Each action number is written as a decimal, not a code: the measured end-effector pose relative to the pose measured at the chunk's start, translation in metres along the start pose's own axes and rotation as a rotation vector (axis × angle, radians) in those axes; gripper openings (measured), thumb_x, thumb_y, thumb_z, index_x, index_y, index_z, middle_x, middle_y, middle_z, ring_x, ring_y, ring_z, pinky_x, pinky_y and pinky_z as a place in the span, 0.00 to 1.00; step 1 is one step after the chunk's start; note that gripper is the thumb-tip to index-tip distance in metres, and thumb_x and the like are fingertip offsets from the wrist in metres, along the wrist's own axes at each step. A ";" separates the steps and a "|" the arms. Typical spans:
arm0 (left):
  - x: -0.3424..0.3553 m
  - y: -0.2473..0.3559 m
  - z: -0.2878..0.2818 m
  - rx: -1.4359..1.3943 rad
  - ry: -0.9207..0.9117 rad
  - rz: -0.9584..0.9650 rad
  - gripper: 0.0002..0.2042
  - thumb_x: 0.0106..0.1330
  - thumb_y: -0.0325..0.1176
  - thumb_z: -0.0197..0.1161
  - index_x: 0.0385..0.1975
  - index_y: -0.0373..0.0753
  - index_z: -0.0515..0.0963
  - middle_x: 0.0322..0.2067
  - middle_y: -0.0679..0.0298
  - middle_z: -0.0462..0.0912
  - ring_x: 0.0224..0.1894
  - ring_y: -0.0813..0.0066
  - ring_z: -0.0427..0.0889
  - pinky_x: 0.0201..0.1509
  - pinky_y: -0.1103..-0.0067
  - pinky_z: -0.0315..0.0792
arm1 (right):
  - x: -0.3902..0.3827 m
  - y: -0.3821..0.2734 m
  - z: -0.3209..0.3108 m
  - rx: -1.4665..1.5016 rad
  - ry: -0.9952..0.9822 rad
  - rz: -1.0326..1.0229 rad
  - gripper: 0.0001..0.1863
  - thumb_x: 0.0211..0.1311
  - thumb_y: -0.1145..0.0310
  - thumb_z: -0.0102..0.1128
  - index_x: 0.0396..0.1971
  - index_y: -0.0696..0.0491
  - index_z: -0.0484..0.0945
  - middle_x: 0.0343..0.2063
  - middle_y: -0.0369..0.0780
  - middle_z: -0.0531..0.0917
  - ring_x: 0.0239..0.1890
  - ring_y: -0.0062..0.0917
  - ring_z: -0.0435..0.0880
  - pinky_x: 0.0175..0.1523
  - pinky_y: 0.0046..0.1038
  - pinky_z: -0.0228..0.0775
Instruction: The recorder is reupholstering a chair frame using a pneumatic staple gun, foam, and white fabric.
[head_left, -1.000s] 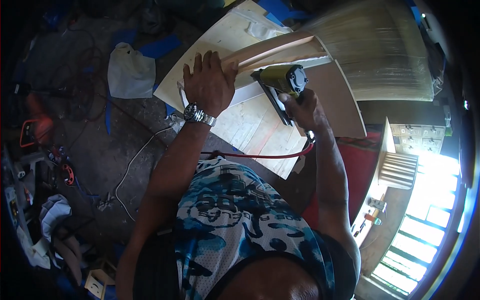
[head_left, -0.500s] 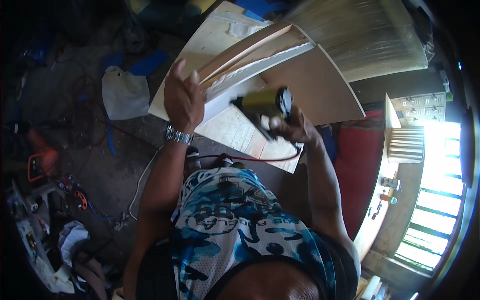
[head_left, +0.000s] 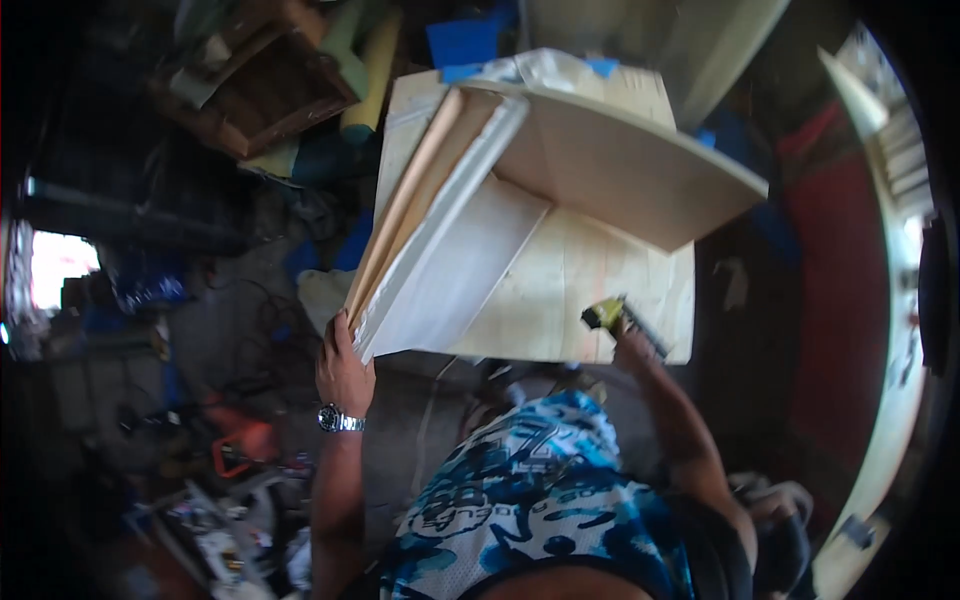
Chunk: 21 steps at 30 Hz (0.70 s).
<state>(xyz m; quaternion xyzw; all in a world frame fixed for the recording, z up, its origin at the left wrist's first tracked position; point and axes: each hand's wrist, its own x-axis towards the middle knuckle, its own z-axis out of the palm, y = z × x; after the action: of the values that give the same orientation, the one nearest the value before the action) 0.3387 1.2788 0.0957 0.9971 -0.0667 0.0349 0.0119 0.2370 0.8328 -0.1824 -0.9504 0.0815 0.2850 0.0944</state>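
My left hand (head_left: pixel 345 370), with a metal watch at the wrist, is closed on the near end of a wooden panel assembly (head_left: pixel 425 265). This piece has a narrow strip-edged frame and a white inner face, and it leans on a pale plywood tabletop (head_left: pixel 585 265). A wide brown board (head_left: pixel 620 165) joins it at the far end and spreads to the right. My right hand (head_left: pixel 633 350) grips a yellow-and-black pneumatic nail gun (head_left: pixel 608 315) low over the tabletop's near right part, apart from the panels. Motion blurs this hand somewhat.
An orange tool (head_left: pixel 240 440) and tangled cords lie on the dark floor at left. Brown wooden furniture (head_left: pixel 285 90) stands at the far left. A red surface (head_left: pixel 835 240) and a long pale board edge (head_left: pixel 905 390) run along the right.
The panel assembly has swung round, its near end now closer to me. My left hand has gone from raised with spread fingers to holding that end. My right hand has lowered the nail gun rightward.
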 end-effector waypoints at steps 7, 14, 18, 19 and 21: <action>0.033 0.028 -0.043 0.251 -0.226 -0.107 0.37 0.58 0.39 0.66 0.66 0.37 0.56 0.51 0.40 0.75 0.47 0.41 0.78 0.48 0.59 0.74 | 0.034 0.008 0.032 0.065 0.135 -0.045 0.30 0.62 0.71 0.45 0.65 0.55 0.56 0.43 0.50 0.78 0.48 0.42 0.76 0.49 0.42 0.70; 0.100 0.031 -0.087 0.154 -0.283 -0.063 0.33 0.58 0.42 0.67 0.60 0.33 0.64 0.40 0.42 0.82 0.42 0.43 0.82 0.45 0.61 0.76 | 0.040 0.003 0.043 0.158 0.131 0.028 0.27 0.65 0.69 0.45 0.64 0.54 0.56 0.45 0.48 0.78 0.49 0.41 0.76 0.49 0.41 0.71; 0.109 0.005 -0.089 0.044 -0.299 -0.041 0.30 0.57 0.42 0.67 0.57 0.32 0.68 0.39 0.43 0.83 0.42 0.47 0.83 0.45 0.64 0.76 | 0.041 0.007 0.051 0.160 0.156 -0.021 0.30 0.62 0.72 0.47 0.65 0.54 0.56 0.44 0.48 0.78 0.50 0.41 0.76 0.49 0.40 0.72; 0.106 -0.002 -0.086 0.022 -0.272 -0.053 0.28 0.57 0.41 0.68 0.55 0.32 0.70 0.38 0.44 0.83 0.41 0.49 0.84 0.45 0.65 0.76 | 0.042 0.007 0.055 0.143 0.155 -0.016 0.30 0.62 0.72 0.47 0.65 0.54 0.56 0.44 0.48 0.78 0.50 0.41 0.76 0.49 0.40 0.72; 0.092 -0.015 -0.075 -0.041 -0.265 -0.086 0.27 0.57 0.41 0.68 0.52 0.31 0.72 0.38 0.45 0.84 0.41 0.49 0.84 0.44 0.65 0.76 | 0.044 0.007 0.062 0.133 0.198 -0.018 0.31 0.62 0.72 0.47 0.66 0.53 0.55 0.43 0.47 0.78 0.49 0.40 0.76 0.49 0.41 0.71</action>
<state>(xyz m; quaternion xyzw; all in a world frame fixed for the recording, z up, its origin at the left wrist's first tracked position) 0.4262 1.2832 0.1770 0.9944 -0.0255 -0.0991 0.0250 0.2390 0.8354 -0.2590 -0.9662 0.1005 0.1829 0.1512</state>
